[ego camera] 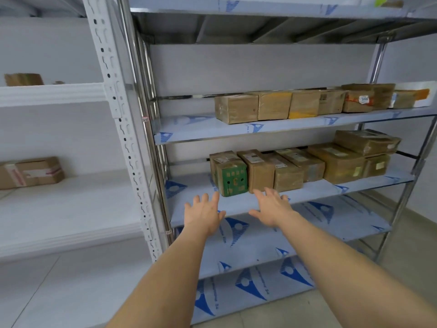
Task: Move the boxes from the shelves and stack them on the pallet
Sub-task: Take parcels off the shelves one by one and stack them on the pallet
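Note:
A steel shelf unit [196, 207] holds two rows of brown cardboard boxes. On the middle shelf the leftmost box has a green printed front [232, 179], and beside it stands a tall brown box [257, 172]. My left hand [204, 213] reaches out with fingers spread just below and left of the green box, holding nothing. Open as well, my right hand [272, 207] hovers in front of the tall brown box, its fingertips near the box's lower edge. Several more boxes [338, 162] fill the shelf to the right. The upper shelf carries another row [274, 106].
A white shelf unit stands to the left with a taped brown box [33, 172] on its middle shelf and another box [23, 79] higher up. Lower steel shelves are covered in blue-printed film. Tiled floor [283, 311] shows below. No pallet is in view.

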